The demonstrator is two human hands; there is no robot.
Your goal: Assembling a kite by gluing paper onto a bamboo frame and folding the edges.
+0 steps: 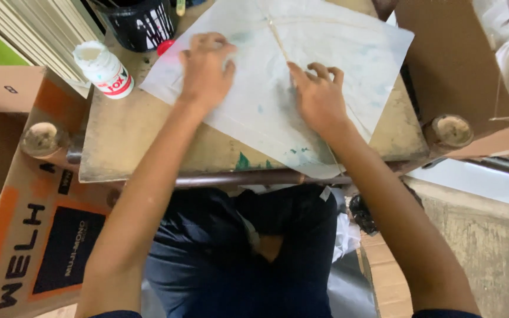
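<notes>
A thin white paper kite point(331, 65) with faint green smudges lies flat on a small wooden board point(131, 135). A slim bamboo stick point(278, 38) runs down its middle. My left hand point(206, 70) presses flat on the paper's left part, fingers curled slightly. My right hand point(318, 94) rests on the paper beside the stick, with its fingertips touching the stick. Neither hand lifts anything.
A white glue bottle with a red label point(104, 69) stands at the board's left corner. A black container point(142, 23) sits behind it, with a small red cap point(165, 47) beside. Cardboard boxes point(30, 235) lie at the left, a brown panel point(449, 59) at the right.
</notes>
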